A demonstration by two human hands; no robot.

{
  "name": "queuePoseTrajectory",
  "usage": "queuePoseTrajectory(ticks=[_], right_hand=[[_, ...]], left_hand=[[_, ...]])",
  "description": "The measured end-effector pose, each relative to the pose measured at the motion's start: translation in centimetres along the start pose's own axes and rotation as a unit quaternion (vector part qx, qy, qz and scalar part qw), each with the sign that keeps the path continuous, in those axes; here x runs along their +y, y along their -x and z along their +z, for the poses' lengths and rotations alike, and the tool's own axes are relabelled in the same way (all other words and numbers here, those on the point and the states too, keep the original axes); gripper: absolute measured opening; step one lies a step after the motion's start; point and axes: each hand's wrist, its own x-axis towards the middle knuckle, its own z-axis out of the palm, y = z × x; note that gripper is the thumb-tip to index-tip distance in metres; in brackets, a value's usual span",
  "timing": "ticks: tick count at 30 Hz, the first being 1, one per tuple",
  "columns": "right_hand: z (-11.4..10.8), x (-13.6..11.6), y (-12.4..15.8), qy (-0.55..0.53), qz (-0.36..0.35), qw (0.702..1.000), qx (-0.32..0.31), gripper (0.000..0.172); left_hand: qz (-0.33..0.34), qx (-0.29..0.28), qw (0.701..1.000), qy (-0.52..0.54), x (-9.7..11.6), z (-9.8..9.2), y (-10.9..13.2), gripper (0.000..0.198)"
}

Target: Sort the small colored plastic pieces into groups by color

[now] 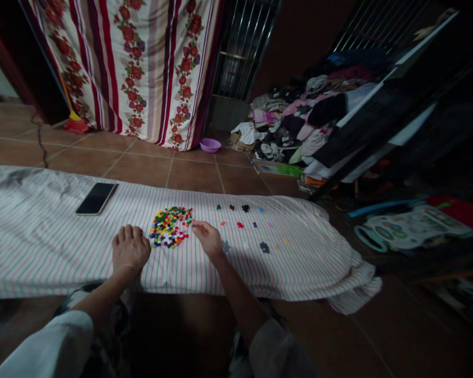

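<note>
1. Head view shows us our left hand (131,251) resting on the striped cloth (43,226), just beside the pile of small coloured pieces (167,226); its fingers are bent and close together, the palm is hidden.
2. Our right hand (208,237) is at the right edge of this pile, thumb and fingertips almost meeting; we cannot tell whether a piece is between them.
3. Right of the pile we see small groups, among them the black group (245,208) and the red group (240,224).
4. Our phone (96,199) lies flat, left of the pile.
</note>
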Motion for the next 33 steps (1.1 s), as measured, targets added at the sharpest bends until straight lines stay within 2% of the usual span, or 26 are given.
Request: queuePoseTrajectory(ticks=[7,12,20,26,29,33], right_hand=[[-4.4,1.2,2.0,0.039,-0.004,0.999,0.036,0.022],[-8.3,0.9,4.1,0.064,0.014,0.989,0.129,0.023],[-15.3,1.1,6.7,0.136,0.036,0.960,0.241,0.030],[-19.9,1.8,8.2,0.219,0.027,0.921,0.320,0.036],[-21.2,2.5,8.6,0.244,0.031,0.911,0.330,0.036],[-21.6,2.9,8.6,0.260,0.034,0.918,0.298,0.033]], left_hand=[[-0.006,-0.016,1.000,-0.001,0.1,-0.4,0.1,0.037],[-0.010,-0.023,1.000,0.012,0.2,-0.7,0.1,0.036],[-0.005,-0.018,0.999,0.043,0.1,-0.8,0.2,0.040],[-0.004,-0.011,0.999,0.041,0.2,-1.1,0.4,0.042],[-0.005,-0.011,0.999,0.040,0.3,-1.2,0.4,0.041],[0.001,-0.019,0.999,0.031,0.4,-1.5,0.5,0.042]])
